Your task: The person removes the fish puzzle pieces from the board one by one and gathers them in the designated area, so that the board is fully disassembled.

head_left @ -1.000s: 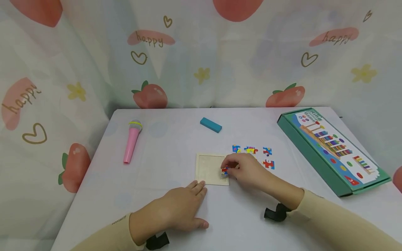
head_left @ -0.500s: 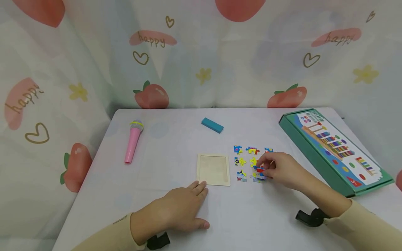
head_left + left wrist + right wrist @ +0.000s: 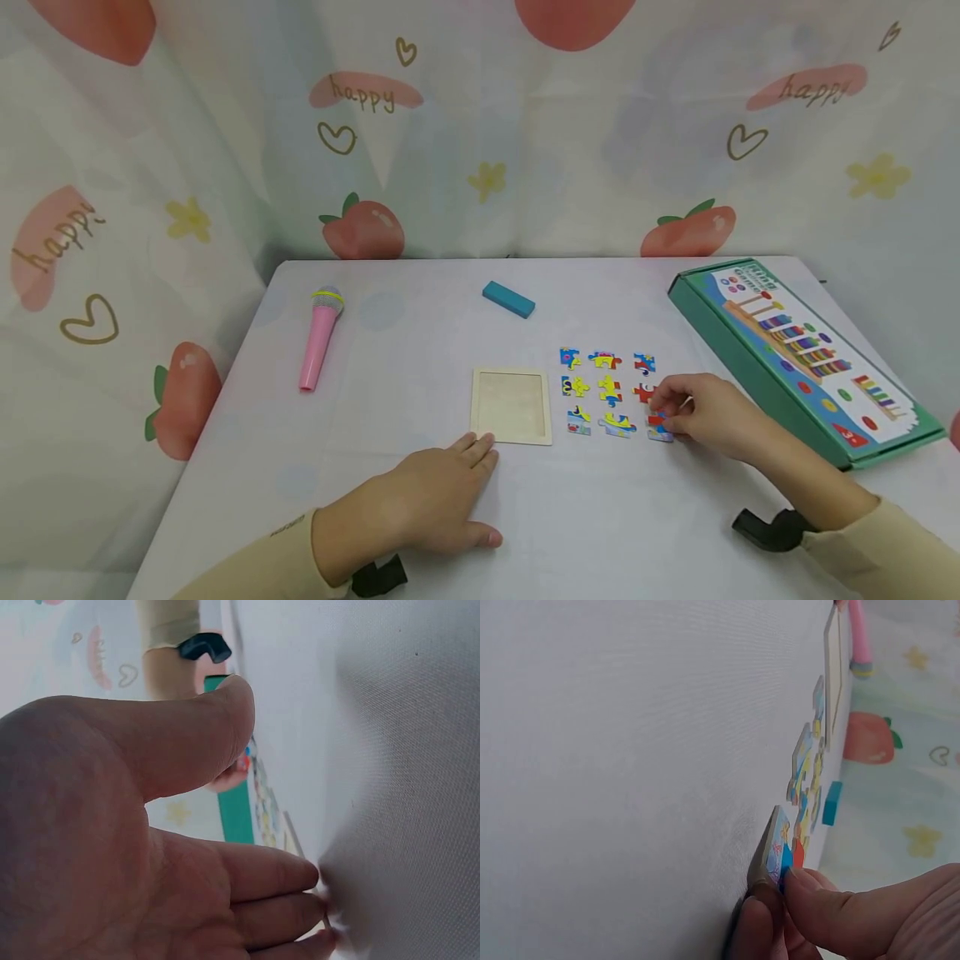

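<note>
My right hand (image 3: 708,412) pinches a blue-and-red jigsaw puzzle piece (image 3: 778,844) between thumb and fingers, low over the table at the lower right corner of a spread of pieces. Several other colourful jigsaw pieces (image 3: 609,390) lie apart in rows to its left, mostly yellow, red and blue. My left hand (image 3: 427,496) lies with straight fingers on the table, its fingertips at the near left corner of a square wooden puzzle frame (image 3: 474,408). Bare wood shows inside the frame. In the left wrist view, the left palm and thumb (image 3: 217,727) hold nothing.
A green game box (image 3: 757,383) lies at the right, behind the right forearm. A blue block (image 3: 508,300) sits at the back, and a pink toy microphone (image 3: 318,342) lies at the left. A patterned curtain (image 3: 480,125) hangs behind the white table.
My right hand has carried the puzzle piece from over the frame's right edge rightward to the lower right of the other pieces. The left hand stays in place.
</note>
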### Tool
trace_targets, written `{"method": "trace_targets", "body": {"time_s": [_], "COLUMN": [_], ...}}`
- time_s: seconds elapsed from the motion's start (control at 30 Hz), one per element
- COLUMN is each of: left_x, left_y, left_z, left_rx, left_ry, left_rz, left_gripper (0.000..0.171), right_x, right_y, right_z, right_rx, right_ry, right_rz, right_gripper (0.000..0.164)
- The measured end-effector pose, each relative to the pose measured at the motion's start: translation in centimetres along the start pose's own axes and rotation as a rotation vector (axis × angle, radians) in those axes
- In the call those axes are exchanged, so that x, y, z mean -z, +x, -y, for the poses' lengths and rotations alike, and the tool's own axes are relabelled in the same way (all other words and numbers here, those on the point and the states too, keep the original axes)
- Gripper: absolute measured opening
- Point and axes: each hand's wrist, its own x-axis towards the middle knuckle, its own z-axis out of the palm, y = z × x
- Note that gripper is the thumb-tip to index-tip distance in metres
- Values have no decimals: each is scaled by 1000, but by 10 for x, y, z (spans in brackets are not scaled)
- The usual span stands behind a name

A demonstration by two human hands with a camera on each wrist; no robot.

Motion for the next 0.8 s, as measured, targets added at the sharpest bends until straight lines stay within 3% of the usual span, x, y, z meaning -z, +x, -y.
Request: {"method": "trace_targets", "body": {"time_s": [0.43, 0.8], "left_x": [-2, -2], "left_y": [-1, 0], "left_z": [1, 1], "left_rx": [-6, -5], "left_ry": [-4, -1], "left_rz": [-9, -10], "left_gripper": [98, 97], "right_x": [-10, -8], "right_y": [0, 1], "right_z": [4, 3], "right_rx": [2, 16], "right_ry": [-62, -64], "right_rz": [-52, -14], "right_gripper": [20, 20]}}
